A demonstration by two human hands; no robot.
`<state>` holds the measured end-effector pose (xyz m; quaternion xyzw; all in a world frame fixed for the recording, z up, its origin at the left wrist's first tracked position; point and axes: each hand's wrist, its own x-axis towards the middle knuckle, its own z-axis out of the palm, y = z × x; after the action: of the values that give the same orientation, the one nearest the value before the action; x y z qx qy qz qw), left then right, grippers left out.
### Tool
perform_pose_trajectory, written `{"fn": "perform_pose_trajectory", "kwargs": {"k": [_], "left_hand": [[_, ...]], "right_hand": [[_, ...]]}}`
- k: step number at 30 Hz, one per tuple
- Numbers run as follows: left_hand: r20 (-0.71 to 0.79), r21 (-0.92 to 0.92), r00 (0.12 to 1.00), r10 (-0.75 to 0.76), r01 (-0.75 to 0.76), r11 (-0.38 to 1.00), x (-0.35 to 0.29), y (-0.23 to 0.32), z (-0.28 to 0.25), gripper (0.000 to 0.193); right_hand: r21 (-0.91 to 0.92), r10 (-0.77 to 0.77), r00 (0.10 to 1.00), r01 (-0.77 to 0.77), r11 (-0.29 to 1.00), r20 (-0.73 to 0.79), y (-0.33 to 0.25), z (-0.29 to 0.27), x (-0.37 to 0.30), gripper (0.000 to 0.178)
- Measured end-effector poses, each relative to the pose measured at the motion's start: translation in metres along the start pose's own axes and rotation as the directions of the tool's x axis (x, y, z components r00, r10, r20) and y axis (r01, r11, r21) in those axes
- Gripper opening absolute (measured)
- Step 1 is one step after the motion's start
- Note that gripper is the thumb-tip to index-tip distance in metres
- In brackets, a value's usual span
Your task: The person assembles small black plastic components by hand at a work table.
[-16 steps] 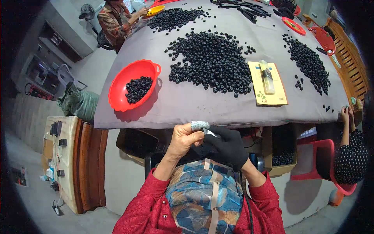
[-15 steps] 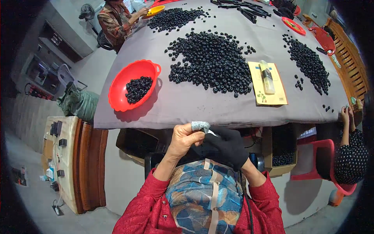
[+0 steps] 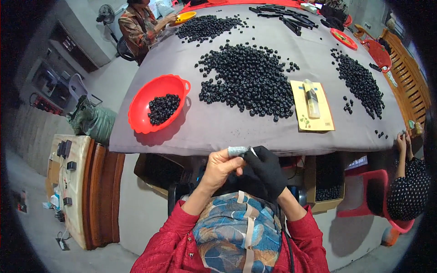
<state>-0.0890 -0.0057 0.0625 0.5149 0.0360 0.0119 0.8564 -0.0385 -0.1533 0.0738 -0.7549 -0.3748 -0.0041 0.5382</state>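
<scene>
Head view: left unit of a side-by-side fisheye pair, head-worn. Looks down and forward over the wearer's front; picture upright, unmirrored. Patterned apron (image 3: 221, 225) at lower centre, close to lens; red sleeves (image 3: 166, 241) either side at the lower edge. Left hand (image 3: 221, 170) and right hand (image 3: 267, 170) at near range, just below frame centre. Table (image 3: 214, 139) recedes from mid-frame to the top. Field very wide: takes in cabinet (image 3: 104, 195), lower left, and slatted bench (image 3: 405, 75), upper right. Straight edges bow; corners black.
</scene>
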Motion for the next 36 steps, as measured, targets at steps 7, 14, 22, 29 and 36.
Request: {"fn": "perform_pose_trajectory", "kwargs": {"k": [7,14,22,29,36], "left_hand": [[0.067,-0.06,0.996,-0.051,0.055,0.997,0.001,-0.011,0.003,0.015],[0.052,-0.217,0.997,-0.053,0.063,0.974,0.0,-0.014,0.002,0.012],[0.03,-0.239,0.994,-0.103,0.107,0.965,0.001,-0.015,-0.007,0.014],[-0.182,0.071,0.981,0.068,-0.056,0.996,0.008,0.024,-0.034,0.019],[-0.395,0.59,0.779,0.487,-0.191,0.785,0.05,0.118,-0.137,0.024]], "right_hand": [[0.07,0.079,0.995,-0.083,0.994,0.054,0.011,-0.001,-0.003,0.036],[0.076,0.058,0.996,-0.064,0.995,0.073,0.007,-0.004,0.0,0.03],[0.035,-0.019,0.998,0.016,0.999,0.062,0.018,0.007,-0.006,0.021],[-0.238,-0.182,0.966,0.223,0.945,0.182,0.038,0.013,-0.008,0.025],[0.088,0.315,0.941,-0.327,0.941,0.122,0.035,0.015,0.0,0.017]]}}
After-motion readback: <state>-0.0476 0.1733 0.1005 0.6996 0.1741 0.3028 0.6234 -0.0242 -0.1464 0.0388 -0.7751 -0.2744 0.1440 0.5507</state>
